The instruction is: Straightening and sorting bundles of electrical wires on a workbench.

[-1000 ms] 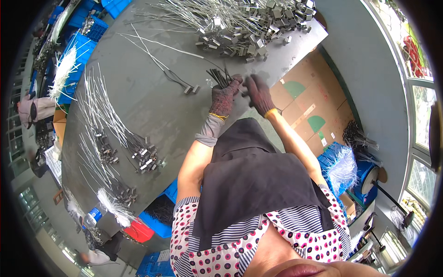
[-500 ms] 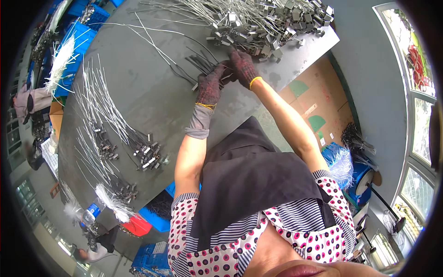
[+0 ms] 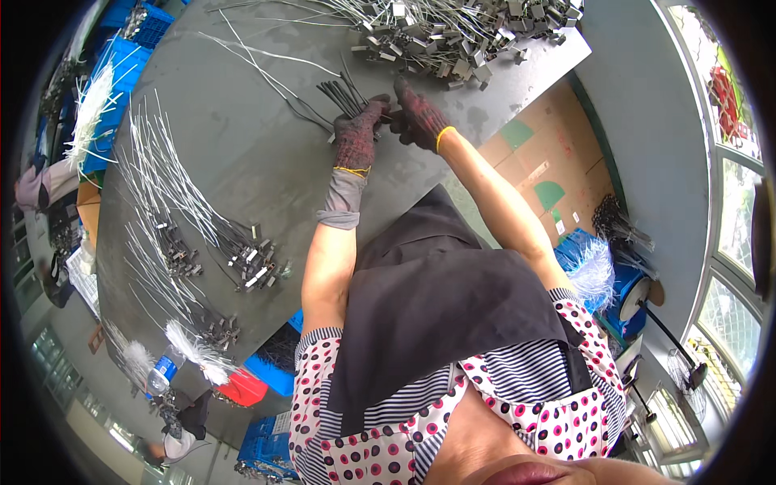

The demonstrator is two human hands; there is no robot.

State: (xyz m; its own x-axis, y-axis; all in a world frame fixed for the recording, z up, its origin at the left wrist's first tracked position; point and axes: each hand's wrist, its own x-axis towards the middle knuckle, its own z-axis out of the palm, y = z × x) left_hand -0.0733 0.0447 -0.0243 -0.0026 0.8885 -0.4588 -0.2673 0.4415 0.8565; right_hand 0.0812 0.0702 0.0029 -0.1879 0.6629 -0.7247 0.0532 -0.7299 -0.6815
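left hand (image 3: 360,131): sitting over the table (image 3: 242,162), wearing a dark reddish knit glove (image 3: 352,149) with a yellow edge. its fist is closing around a bunch of black strands (image 3: 339,97); digits pressing together, the strand ends fanning out beyond the fist, up and to the left. a gray sleeve cover (image 3: 344,196) is covering the wrist. the left forearm (image 3: 330,263) is standing nearly straight up the view, elbow bending close to the apron (image 3: 453,307).

right hand (image 3: 419,121): lying just right of the left fingertips, in a matching glove. one digit is extending upward toward the big pile of wires with metal blocks (image 3: 461,44); the others are curling in lower down, next to the left hand. contact between the hands: cannot tell. grip: partly curling; whether it is pinching anything, cannot tell. the bare right forearm (image 3: 501,202) is slanting in from the lower right, reaching out longer than the left.

surroundings: two loose cables (image 3: 271,77) are crossing on the table, their dark ends lying just beside the left hand. wire bundles (image 3: 252,260) are spreading farther left, well apart from both hands. cardboard (image 3: 525,166) with green patches is showing beyond the table edge, right of the right forearm.
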